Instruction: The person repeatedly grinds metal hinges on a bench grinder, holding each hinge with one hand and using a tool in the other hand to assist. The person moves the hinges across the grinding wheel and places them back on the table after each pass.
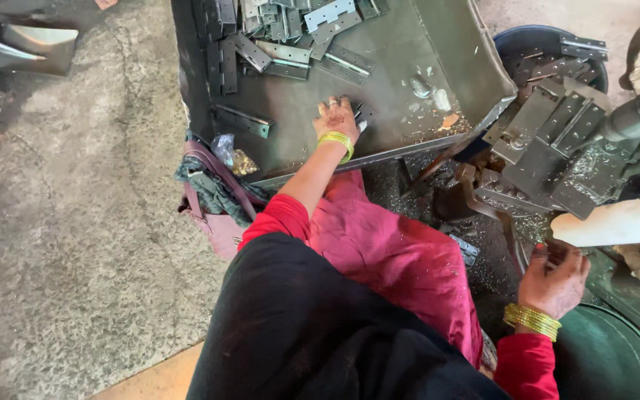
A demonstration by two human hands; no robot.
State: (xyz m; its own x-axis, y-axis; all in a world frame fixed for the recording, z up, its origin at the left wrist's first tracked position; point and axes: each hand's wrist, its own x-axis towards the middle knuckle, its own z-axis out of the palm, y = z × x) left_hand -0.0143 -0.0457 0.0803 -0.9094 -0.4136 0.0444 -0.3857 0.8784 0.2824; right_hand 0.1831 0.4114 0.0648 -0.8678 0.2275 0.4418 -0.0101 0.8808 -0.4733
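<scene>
— So what sits in the big metal tray (438, 52)?

— Flat grey hinge plates (283, 33), heaped at its far edge, too many to count; one lone hinge (241, 121) lies near the left edge.

— And the left hand (337, 118)?

— At the tray's near edge, its grip curled down onto a small metal piece (362, 116).

— The right hand (555, 278)?

— Beside the drill press (550, 148), fingers loosely bent; whether that grip pinches anything, I cannot tell. A dark round tub (550, 44) behind holds more plates.

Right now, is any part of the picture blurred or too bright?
In the head view, the pale handle at right is overexposed; the machine beside it looks soft; the left hand on the metal tray is fairly sharp; the top-left corner lies in shadow.
</scene>
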